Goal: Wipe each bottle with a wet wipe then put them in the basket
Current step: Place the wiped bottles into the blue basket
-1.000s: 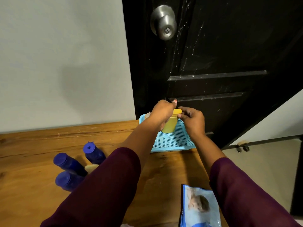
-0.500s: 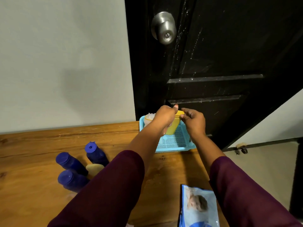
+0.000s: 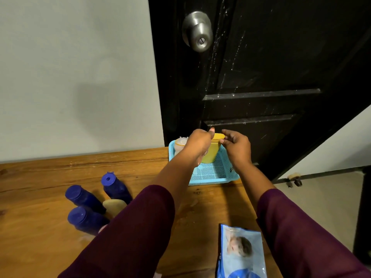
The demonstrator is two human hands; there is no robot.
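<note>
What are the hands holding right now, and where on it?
Both hold the yellow bottle standing in the basket: the left hand grips its upper body just below the cap, and the right hand pinches the cap's edge.

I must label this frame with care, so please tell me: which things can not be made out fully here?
All in the head view.
Yellow bottle: the left hand covers much of its body.
Pale bottle in the basket: mostly hidden behind the left hand.
Beige-capped bottle: the left sleeve covers its body.
Wipes pack: cut off by the bottom edge.
Wet wipe: none clearly visible.
</note>
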